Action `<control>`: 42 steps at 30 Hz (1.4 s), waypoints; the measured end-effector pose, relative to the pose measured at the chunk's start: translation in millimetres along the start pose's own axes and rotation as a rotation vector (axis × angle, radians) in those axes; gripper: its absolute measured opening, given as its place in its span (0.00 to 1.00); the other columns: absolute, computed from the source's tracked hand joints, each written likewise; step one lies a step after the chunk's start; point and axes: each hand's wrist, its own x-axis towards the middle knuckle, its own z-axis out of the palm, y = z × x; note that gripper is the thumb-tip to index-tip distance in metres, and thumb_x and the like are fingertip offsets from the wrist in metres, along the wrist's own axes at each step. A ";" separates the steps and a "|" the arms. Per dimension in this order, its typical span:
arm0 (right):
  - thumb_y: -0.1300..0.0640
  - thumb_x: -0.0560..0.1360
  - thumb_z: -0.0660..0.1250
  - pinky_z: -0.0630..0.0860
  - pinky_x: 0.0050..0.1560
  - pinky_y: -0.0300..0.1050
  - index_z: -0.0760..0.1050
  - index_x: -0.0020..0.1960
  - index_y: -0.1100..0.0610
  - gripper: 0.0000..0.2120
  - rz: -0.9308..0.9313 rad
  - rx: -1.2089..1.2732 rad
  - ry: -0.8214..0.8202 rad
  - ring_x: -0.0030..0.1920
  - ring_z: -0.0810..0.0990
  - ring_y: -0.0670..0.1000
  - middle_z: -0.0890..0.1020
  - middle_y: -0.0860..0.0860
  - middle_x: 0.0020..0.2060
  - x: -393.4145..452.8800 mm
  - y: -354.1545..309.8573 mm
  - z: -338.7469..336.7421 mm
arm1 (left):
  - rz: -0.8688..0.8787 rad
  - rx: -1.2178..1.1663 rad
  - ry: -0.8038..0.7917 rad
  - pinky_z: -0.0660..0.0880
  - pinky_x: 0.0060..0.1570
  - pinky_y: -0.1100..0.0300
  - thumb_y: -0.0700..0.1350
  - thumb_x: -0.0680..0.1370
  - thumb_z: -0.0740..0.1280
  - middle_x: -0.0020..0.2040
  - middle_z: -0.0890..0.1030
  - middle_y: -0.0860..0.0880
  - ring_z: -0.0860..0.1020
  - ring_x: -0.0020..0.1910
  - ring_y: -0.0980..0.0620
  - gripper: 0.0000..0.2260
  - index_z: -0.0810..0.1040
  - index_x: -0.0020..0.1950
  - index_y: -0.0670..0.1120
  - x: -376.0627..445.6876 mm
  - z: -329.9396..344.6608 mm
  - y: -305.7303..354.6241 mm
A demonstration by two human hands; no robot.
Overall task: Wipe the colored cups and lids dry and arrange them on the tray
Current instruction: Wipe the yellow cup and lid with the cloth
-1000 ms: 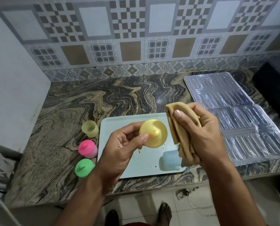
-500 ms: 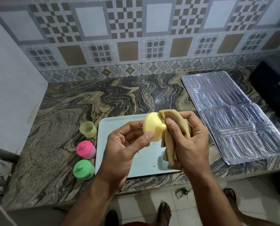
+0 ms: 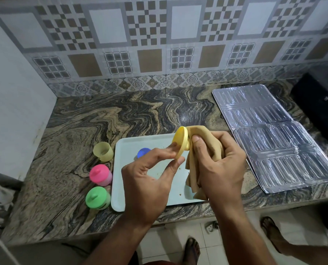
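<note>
My left hand point(image 3: 149, 178) pinches a yellow lid point(image 3: 180, 143) by its rim, edge-on above the pale blue tray point(image 3: 121, 169). My right hand point(image 3: 216, 161) grips a tan cloth point(image 3: 203, 144) and presses it against the lid's right face. A blue cup point(image 3: 143, 152) stands on the tray behind my left fingers, partly hidden. Left of the tray on the counter stand an open yellow cup point(image 3: 103, 154), a pink cup with its lid on point(image 3: 100, 175), and a green cup with its lid on point(image 3: 97, 197).
A marbled stone counter point(image 3: 83, 131) meets a white wall on the left and a tiled backsplash behind. A shiny ridged foil sheet point(image 3: 274, 138) lies right of the tray. A dark object point(image 3: 320, 104) sits far right. Feet stand on the floor below the counter edge.
The lid turned from facing me to edge-on. The cloth closed in from the right and now presses on the lid. Both hands shifted slightly up over the tray.
</note>
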 end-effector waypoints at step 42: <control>0.54 0.80 0.76 0.80 0.27 0.54 0.80 0.46 0.54 0.08 0.142 0.207 -0.034 0.29 0.78 0.54 0.81 0.52 0.33 -5.9 -9.5 5.4 | -0.093 -0.192 0.131 0.83 0.55 0.57 0.38 0.70 0.79 0.47 0.89 0.54 0.88 0.51 0.52 0.07 0.84 0.40 0.48 -13.4 -0.7 -8.0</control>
